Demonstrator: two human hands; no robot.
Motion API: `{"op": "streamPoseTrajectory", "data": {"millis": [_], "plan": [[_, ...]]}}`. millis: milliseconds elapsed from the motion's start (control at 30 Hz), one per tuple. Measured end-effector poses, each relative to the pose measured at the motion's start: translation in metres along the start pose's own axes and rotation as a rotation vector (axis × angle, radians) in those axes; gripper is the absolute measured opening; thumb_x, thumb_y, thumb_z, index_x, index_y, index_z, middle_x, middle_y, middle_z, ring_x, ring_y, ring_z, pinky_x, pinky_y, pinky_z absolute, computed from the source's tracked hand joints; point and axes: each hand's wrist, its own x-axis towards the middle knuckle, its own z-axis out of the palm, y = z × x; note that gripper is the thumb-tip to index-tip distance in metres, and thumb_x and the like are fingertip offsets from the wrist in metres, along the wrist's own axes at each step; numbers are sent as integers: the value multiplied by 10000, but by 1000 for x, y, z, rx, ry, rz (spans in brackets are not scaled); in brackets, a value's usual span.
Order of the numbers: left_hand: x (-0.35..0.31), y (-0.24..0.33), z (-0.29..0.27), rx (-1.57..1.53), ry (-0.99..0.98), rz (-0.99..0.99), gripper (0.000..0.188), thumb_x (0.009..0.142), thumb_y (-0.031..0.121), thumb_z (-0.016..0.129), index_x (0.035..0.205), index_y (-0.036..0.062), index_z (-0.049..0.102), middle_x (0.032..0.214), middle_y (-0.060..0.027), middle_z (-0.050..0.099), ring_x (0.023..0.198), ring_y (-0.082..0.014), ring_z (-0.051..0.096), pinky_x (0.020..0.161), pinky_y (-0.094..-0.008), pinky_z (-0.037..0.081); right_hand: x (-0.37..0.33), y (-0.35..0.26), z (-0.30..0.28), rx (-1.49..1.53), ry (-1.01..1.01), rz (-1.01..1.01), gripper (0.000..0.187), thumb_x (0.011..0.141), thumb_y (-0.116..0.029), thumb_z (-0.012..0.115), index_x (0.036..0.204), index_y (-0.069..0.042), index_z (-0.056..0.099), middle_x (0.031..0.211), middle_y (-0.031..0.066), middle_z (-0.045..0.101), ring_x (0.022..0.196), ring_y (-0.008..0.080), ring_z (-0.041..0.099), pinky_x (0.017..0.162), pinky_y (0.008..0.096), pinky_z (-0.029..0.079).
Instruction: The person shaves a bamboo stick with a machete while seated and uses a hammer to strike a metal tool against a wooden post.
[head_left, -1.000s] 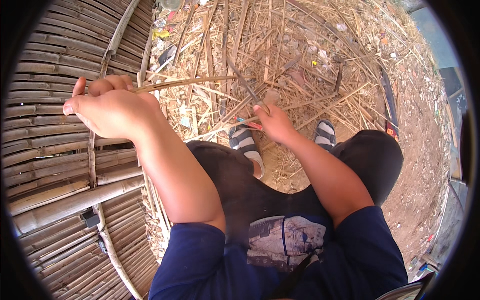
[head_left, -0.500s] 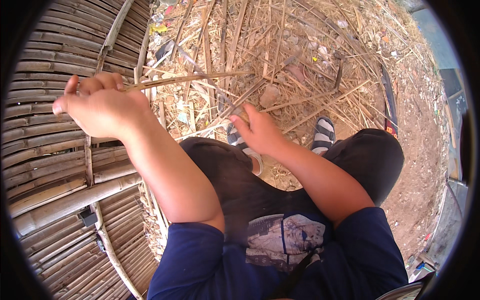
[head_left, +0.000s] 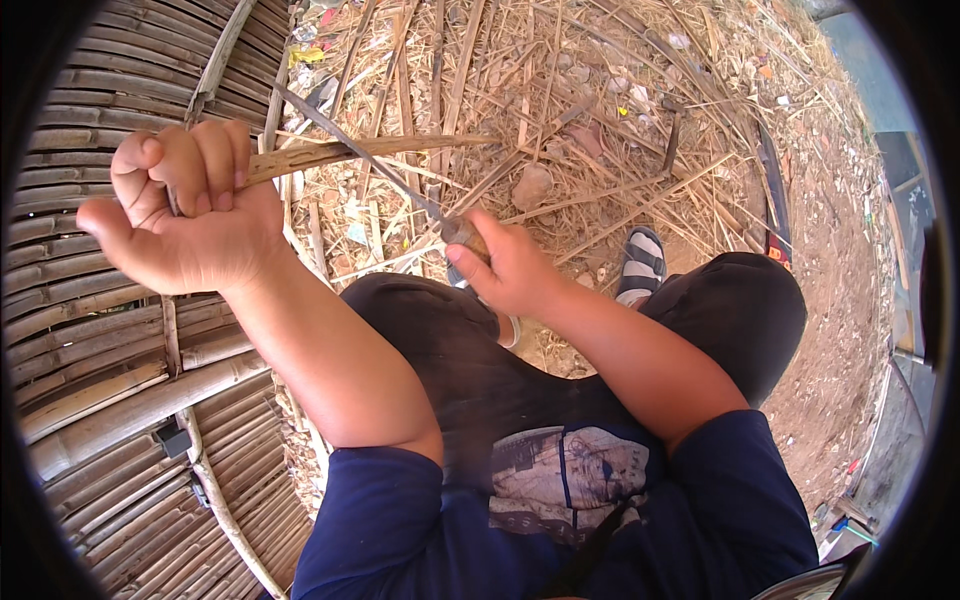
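My left hand point(head_left: 190, 205) is raised at the left, its fingers curled round one end of a split bamboo strip point(head_left: 310, 160). The strip's thinner end points right, across the littered ground. In my right hand point(head_left: 505, 262) is a knife point(head_left: 398, 183), gripped by its rounded wooden handle. Its long, narrow dark blade slants up and to the left, crossing the strip in this view. Whether blade and strip touch, I cannot tell.
A wall of bamboo slats point(head_left: 100, 230) runs along my left. Cut strips and straw point(head_left: 440, 60) cover the ground ahead, with a stone point(head_left: 532, 187) among them. A hammer-like tool point(head_left: 673, 140) lies farther right. My sandalled foot point(head_left: 642, 265) is near it.
My left hand has rolled over, so its curled fingers now show, and the strip has turned its broader side up. The knife blade has swung up and left, across the strip.
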Motion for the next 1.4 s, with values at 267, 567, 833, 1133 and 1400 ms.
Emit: {"op": "streamPoseTrajectory", "data": {"millis": [267, 567, 833, 1133, 1400], "plan": [[4, -1, 0, 126, 304, 99, 466, 924, 533, 570, 748, 105, 632, 496, 31, 275, 444, -115, 218, 475, -285, 174, 8, -38, -9, -98, -95, 54, 410, 982, -322, 623, 1131, 53, 552, 700, 210, 627, 639, 366, 653, 606, 412, 491], [2, -4, 10, 91, 223, 76, 436, 927, 489, 570, 713, 113, 623, 487, 31, 286, 438, -112, 217, 479, -288, 176, -1, 9, -3, -127, 5, 301, 375, 978, -358, 612, 956, 11, 548, 657, 221, 607, 629, 432, 626, 601, 509, 468], [1, -2, -3, 22, 100, 54, 449, 956, 497, 542, 771, 104, 658, 490, 39, 297, 432, -104, 230, 462, -279, 192, 8, -14, -11, -117, -38, 216, 399, 987, -379, 612, 1063, 10, 565, 706, 183, 625, 641, 330, 641, 615, 428, 482], [2, -1, -6, -10, 120, 27, 423, 927, 481, 566, 759, 100, 640, 492, 34, 288, 444, -109, 229, 481, -289, 187, 1, 9, -9, -115, -23, 271, 378, 975, -372, 621, 985, 0, 553, 670, 229, 613, 632, 430, 632, 603, 503, 474], [1, -1, -1, 25, 89, 34, 428, 963, 494, 559, 782, 119, 658, 488, 45, 283, 426, -93, 223, 449, -271, 210, 5, -11, -11, -159, -53, 181, 349, 982, -360, 613, 1022, -14, 589, 735, 186, 651, 678, 346, 667, 627, 431, 495]]}}
